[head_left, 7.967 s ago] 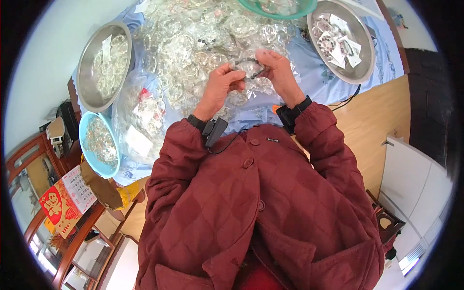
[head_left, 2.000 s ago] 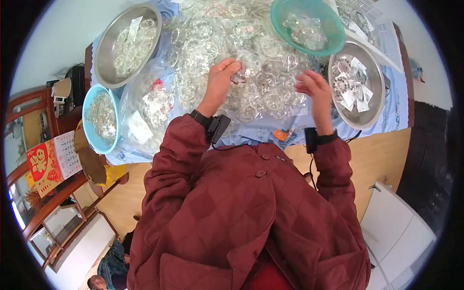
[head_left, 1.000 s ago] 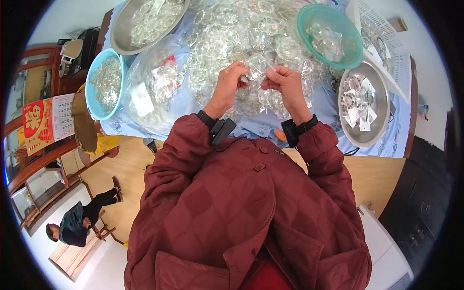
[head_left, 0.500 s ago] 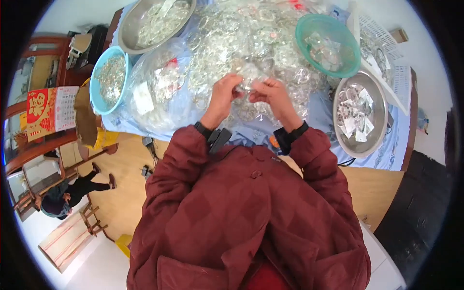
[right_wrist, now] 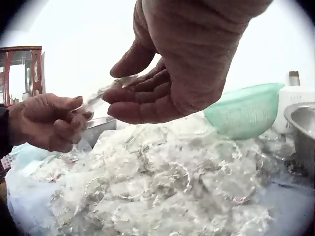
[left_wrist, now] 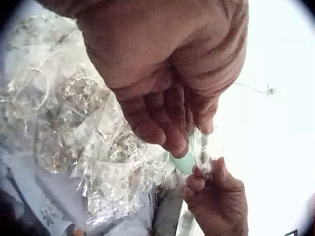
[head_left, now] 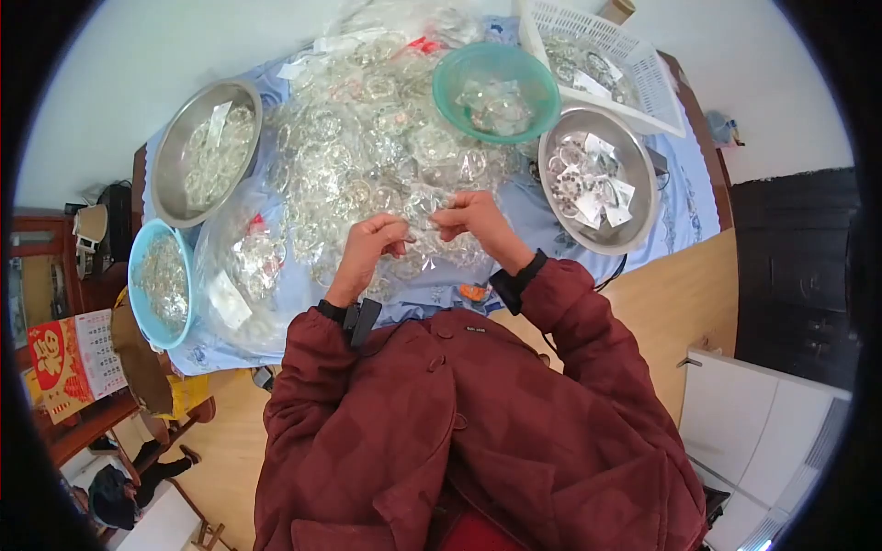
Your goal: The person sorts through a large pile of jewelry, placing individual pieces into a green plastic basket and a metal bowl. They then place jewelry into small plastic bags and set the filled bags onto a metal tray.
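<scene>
Both hands pinch one small clear plastic bag (head_left: 420, 219) above a wide heap of bagged bracelets (head_left: 335, 174). The left hand (head_left: 372, 246) has its thumb and fingers on the bag's left side; in the left wrist view the same hand (left_wrist: 162, 64) is seen from the palm. The right hand (head_left: 478, 225) holds the other side between thumb and fingers, and in the right wrist view this hand (right_wrist: 182, 64) is close to the camera. Inside the small bag (right_wrist: 98, 94), the contents are too blurred to tell.
Steel bowls stand at the left (head_left: 170, 170) and right (head_left: 643, 216). A green basin (head_left: 450, 87) sits behind the heap, near a white basket (head_left: 657, 92). At the left are a blue basin (head_left: 140, 294) and a large plastic bag (head_left: 216, 321). Someone (head_left: 115, 500) is at lower left.
The view has shifted, so the table's things appear lower and further left. Since two seconds ago, the right hand has joined the left at the small bag and pinches it too.
</scene>
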